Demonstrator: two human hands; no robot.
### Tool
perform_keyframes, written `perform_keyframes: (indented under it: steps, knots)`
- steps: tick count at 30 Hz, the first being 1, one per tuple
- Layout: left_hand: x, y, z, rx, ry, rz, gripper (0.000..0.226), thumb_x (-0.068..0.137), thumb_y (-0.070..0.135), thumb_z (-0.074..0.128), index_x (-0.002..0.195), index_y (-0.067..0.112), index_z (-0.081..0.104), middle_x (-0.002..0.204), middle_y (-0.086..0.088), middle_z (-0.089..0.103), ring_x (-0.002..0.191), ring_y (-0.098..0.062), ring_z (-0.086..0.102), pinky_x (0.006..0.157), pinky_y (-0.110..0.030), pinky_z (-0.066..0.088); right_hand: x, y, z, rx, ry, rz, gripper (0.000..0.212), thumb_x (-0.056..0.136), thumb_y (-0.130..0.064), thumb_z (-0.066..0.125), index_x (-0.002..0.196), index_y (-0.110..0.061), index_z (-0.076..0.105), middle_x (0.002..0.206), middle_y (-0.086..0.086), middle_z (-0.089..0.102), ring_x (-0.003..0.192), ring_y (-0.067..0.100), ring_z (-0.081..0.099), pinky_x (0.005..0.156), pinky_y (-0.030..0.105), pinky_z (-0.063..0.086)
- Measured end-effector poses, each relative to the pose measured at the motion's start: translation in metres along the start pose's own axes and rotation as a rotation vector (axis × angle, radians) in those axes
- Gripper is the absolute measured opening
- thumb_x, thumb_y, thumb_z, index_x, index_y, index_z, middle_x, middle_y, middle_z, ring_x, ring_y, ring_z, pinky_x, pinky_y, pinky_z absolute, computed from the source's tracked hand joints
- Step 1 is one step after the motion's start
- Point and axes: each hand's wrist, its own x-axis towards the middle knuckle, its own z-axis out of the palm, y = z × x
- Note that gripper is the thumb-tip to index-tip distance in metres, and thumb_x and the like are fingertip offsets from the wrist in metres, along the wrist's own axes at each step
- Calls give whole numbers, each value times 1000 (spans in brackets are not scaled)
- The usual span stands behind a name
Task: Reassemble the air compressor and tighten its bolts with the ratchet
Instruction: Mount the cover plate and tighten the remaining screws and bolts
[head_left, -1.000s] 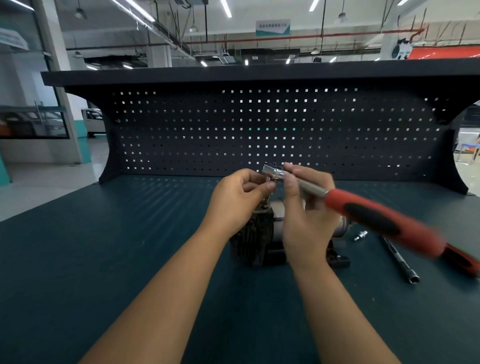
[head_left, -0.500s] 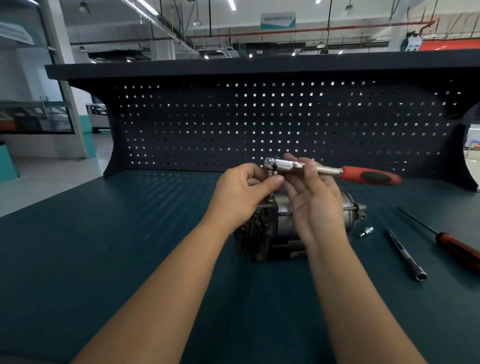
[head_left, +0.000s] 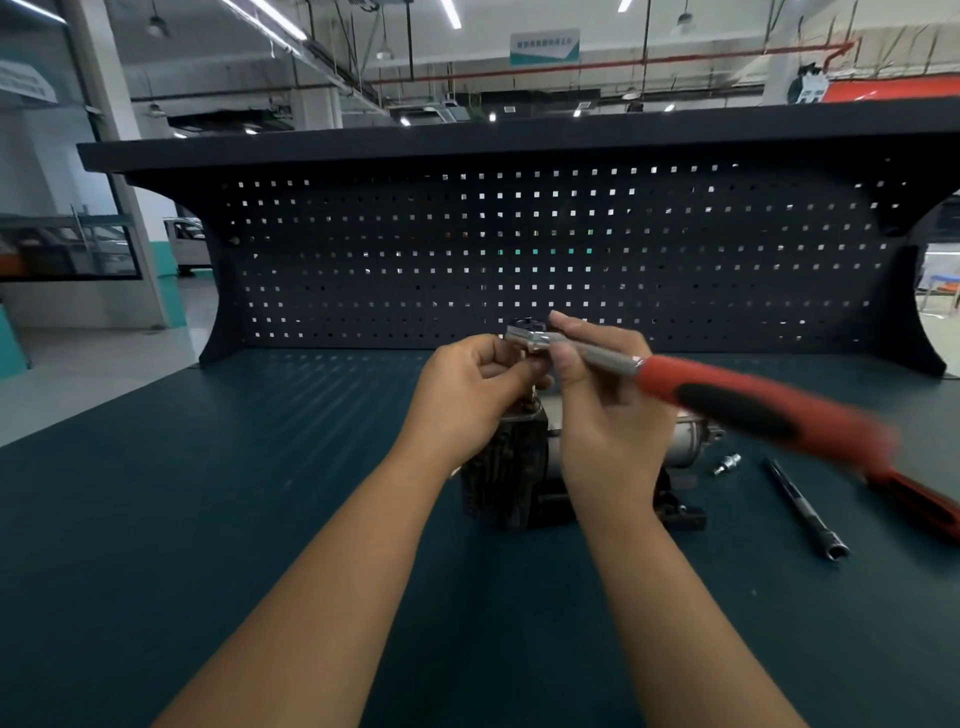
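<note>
The left forearm (head_left: 332, 571) and right forearm (head_left: 675, 597), on the near side of the air compressor (head_left: 519, 467), are bare along all their visible length, uncovered right up to the wrists. The left hand (head_left: 467, 395), above the compressor's left end, and the right hand (head_left: 608, 415), above its middle, are bare too, fingers and wrists alike.

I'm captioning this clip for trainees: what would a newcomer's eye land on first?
The red-handled ratchet stands out, blurred, slanting across centre-right, held by the right hand while the left hand pinches at its metal head. Beneath both hands the dark air compressor sits on the teal bench, the pegboard behind.
</note>
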Motion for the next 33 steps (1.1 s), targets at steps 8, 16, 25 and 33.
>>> perform_keyframes:
  steps: [8, 16, 25, 33]
  knots:
    - [0, -2, 0, 36, -20, 37, 13, 84, 30, 69, 80, 18, 67, 75, 2, 74, 69, -6, 68, 62, -16, 52, 22, 6, -11, 718, 51, 679, 19, 99, -12, 45, 110, -1, 56, 102, 12, 71, 96, 24, 69, 83, 34, 57]
    - [1, -3, 2, 4, 17, -12, 13, 80, 23, 66, 68, 27, 65, 68, 2, 71, 65, -12, 68, 63, -29, 55, -6, -1, -1, -292, -14, -279, 14, 88, -18, 61, 98, -9, 66, 108, 3, 66, 101, 12, 62, 90, 25, 49]
    - [-1, -3, 1, -18, 5, 18, 17, 85, 28, 68, 80, 12, 66, 71, 2, 73, 69, -17, 68, 75, -40, 58, 11, -5, -2, 459, 100, 435, 10, 98, -8, 51, 96, -13, 59, 102, 8, 74, 97, 23, 70, 82, 32, 57]
    - [-1, -2, 3, 27, 6, 31, 11, 85, 32, 66, 84, 22, 67, 76, 9, 73, 72, -6, 69, 69, -29, 57, -2, -10, 2, 65, 95, 62, 20, 93, -3, 58, 98, -22, 59, 103, 1, 70, 99, 4, 66, 86, 20, 52]
